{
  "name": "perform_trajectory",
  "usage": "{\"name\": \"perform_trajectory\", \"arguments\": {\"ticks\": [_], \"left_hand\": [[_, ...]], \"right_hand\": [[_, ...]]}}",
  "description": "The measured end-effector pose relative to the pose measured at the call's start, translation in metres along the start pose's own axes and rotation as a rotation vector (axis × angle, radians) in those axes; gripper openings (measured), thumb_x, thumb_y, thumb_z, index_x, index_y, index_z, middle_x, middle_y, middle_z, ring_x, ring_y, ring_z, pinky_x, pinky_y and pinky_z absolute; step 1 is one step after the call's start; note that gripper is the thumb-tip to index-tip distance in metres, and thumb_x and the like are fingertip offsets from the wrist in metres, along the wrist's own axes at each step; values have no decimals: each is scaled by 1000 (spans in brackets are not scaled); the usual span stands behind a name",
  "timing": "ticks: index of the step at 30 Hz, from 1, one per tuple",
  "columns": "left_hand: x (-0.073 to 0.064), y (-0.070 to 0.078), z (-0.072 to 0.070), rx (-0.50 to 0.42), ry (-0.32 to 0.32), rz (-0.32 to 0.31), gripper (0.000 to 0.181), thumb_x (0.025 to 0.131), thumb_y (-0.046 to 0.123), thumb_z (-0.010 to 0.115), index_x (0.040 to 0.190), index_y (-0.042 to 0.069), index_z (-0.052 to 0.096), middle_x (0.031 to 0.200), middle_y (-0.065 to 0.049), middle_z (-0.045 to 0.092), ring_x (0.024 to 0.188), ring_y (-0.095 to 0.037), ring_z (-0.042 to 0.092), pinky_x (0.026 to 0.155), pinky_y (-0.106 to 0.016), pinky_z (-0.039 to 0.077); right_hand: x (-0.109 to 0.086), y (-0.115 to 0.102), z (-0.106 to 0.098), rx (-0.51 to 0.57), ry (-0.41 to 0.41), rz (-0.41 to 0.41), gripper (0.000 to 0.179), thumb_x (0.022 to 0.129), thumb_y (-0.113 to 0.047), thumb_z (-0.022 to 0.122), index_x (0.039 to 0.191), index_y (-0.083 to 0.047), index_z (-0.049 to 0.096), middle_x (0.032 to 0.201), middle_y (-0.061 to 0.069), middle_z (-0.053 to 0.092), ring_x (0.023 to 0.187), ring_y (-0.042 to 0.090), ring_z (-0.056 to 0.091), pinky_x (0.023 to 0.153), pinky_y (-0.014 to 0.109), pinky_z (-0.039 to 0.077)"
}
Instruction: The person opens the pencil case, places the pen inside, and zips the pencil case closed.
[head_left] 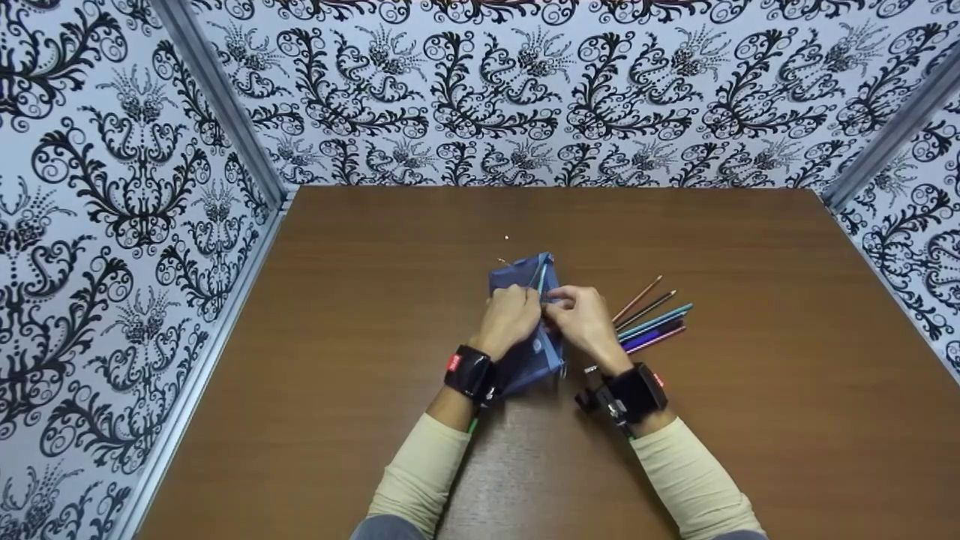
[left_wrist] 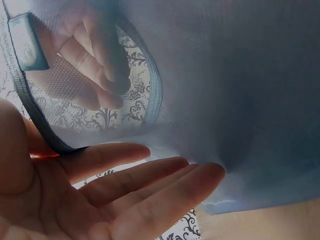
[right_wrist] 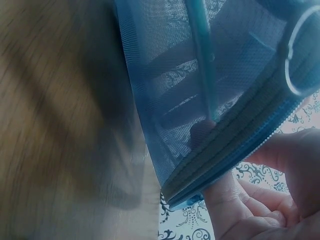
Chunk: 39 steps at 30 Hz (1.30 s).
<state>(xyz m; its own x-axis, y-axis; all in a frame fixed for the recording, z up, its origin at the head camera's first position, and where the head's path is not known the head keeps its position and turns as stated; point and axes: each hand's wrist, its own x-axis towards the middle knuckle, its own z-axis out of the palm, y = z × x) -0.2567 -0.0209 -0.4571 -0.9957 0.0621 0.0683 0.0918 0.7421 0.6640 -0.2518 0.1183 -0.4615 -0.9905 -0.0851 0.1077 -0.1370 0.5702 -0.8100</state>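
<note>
Blue mesh pouch (head_left: 525, 367) over bench (head_left: 375, 300), zip mouth (right_wrist: 227, 137) parted; turquoise pencil (right_wrist: 201, 45) inside, showing through mesh. Left hand (head_left: 510, 319) holding pouch by its edge; right hand (head_left: 583, 321) pinching zip mouth. Loose coloured pencils (head_left: 651, 325) fanned on bench, just beside right hand.

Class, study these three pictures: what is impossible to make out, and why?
Head view: the nearer ends of the loose pencils, hidden behind the right hand.
Head view: the white speck, too small to identify.
Left wrist view: any print on the tag of the pouch, too blurred to read.
Right wrist view: the rest of the pale ring, cut off by the right edge.
</note>
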Motion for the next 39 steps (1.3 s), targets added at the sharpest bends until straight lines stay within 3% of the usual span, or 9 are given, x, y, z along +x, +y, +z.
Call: {"name": "perform_trajectory", "arguments": {"ticks": [21,28,39], "left_hand": [[-1,0,-1,22,2,26,41,101,22,37,81,2,66,99,-19,71,94,-38,68,80,-48,51],[-1,1,-2,-9,7,16,40,100,22,40,70,8,62,96,-17,72,94,-37,69,80,-49,52],[-1,0,-1,-15,6,2,39,101,23,41,73,7,63,96,-18,72,89,-37,69,77,-48,52]], "right_hand": [[-1,-2,0,90,-21,28,26,86,-2,64,109,8,69,92,20,74,77,27,73,66,27,56],[-1,-2,-2,113,-5,11,22,84,-2,63,103,5,71,88,16,74,73,20,72,63,20,53],[-2,-1,-4,219,-12,50,21,85,0,63,103,8,69,89,19,73,70,20,72,60,27,57]]}}
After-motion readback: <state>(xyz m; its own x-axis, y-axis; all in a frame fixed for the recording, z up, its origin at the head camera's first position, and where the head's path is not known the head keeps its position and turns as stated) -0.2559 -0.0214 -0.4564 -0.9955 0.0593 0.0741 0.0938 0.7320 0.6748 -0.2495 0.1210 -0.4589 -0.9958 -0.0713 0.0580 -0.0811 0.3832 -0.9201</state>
